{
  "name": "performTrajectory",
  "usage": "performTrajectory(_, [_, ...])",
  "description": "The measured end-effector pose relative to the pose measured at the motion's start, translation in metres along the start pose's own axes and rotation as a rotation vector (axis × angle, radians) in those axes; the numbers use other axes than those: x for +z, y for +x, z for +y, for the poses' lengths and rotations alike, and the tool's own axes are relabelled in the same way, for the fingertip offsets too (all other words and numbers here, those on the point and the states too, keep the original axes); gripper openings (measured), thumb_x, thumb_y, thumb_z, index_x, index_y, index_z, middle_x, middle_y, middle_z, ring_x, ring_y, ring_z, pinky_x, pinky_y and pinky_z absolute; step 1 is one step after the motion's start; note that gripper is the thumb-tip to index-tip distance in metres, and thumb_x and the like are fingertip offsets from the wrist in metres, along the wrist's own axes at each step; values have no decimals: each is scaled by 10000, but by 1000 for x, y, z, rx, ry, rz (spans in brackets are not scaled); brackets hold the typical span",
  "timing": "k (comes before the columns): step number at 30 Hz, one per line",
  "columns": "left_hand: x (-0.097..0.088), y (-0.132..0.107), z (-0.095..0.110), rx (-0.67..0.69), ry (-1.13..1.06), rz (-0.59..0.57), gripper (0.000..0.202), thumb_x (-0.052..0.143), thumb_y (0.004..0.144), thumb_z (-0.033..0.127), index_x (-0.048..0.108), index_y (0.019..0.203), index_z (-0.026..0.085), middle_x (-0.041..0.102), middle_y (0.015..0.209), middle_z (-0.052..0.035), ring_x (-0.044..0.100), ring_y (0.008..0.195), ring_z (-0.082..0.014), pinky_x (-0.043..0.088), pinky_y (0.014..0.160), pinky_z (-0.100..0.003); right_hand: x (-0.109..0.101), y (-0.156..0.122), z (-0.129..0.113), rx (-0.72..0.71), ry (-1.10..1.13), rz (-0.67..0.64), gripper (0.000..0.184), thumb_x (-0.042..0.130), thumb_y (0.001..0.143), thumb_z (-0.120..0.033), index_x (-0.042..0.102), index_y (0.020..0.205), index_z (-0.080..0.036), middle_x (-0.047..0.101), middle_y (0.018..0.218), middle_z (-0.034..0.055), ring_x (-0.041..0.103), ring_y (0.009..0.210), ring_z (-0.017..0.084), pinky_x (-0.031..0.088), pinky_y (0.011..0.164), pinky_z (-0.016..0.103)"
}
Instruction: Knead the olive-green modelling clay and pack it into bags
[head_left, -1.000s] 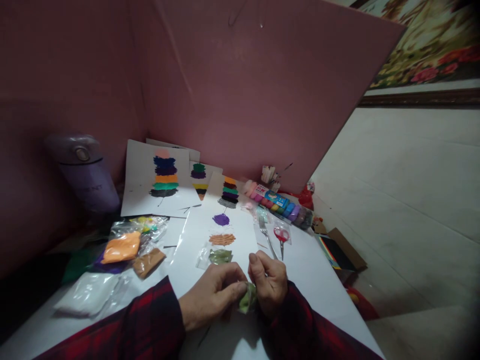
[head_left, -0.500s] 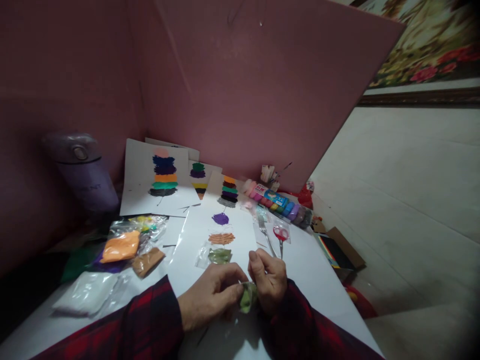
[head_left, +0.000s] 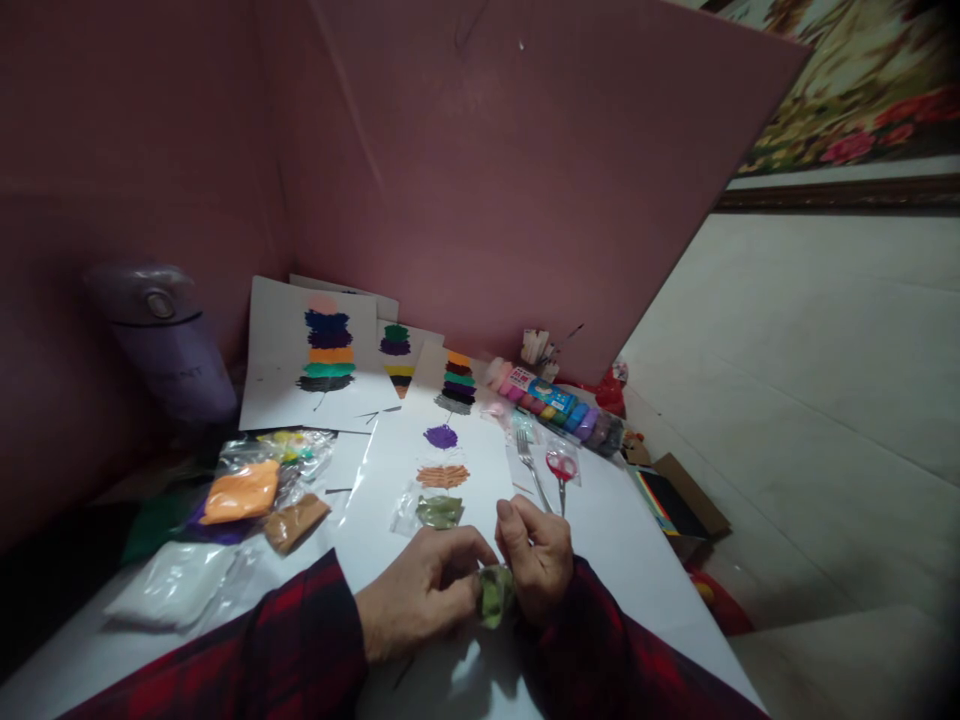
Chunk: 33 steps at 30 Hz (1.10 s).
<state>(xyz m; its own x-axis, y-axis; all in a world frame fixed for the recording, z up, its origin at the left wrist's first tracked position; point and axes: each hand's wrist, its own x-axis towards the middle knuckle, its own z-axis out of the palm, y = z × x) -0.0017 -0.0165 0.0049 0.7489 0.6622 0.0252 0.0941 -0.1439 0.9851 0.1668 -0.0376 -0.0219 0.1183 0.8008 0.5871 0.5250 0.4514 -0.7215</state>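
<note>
Tabletop [head_left: 630, 560] below, green clay [head_left: 495, 598] sits between left hand [head_left: 420, 590] and right hand [head_left: 544, 560].

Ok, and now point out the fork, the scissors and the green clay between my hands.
Fork [head_left: 529, 463]: head view, on its neck, just below the tines.
Scissors [head_left: 562, 479]: head view, where the red handles meet the blades.
Green clay [head_left: 495, 598]: head view, middle of its visible side.

White tabletop [head_left: 637, 570] carries | left: bagged white clay [head_left: 171, 588], brown clay packet [head_left: 296, 522] | middle: colour-patched paper sheet [head_left: 391, 452] | right: metal fork [head_left: 531, 467], red-handled scissors [head_left: 562, 478]
</note>
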Motion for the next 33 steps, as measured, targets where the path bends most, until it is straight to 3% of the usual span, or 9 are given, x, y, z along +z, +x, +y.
performTrajectory(5, [-1,-1,2,36,32,-8,143,567,762,222,616,861,130,511,608,32,428,546,-100,315,499,-209,-1,1,1,0,-1,-23,440,457,983,-326,412,565,-196,317,488,-69,324,428,75,244,452,251])
performTrajectory(12, [-1,3,-6,37,8,-53,215,607,798,313,602,896,122,474,605,39,393,555,-104,287,508,-228,2,2,0,0,4,25,449,457,979,-333,403,554,-197,307,481,-70,307,421,74,234,446,253])
performTrajectory(21, [-2,0,-9,45,-57,-98,305,642,816,412,578,913,130,474,611,38,396,559,-105,286,513,-228,1,0,-1,8,-5,-5,447,462,980,-341,417,561,-194,307,480,-70,315,424,76,243,448,253])
performTrajectory(33, [0,0,-6,5,-61,-90,196,652,785,291,580,896,147,442,602,56,368,561,-103,269,505,-228,2,2,-7,60,-47,-29,464,450,979,-376,394,552,-203,325,487,-62,310,448,85,255,458,253])
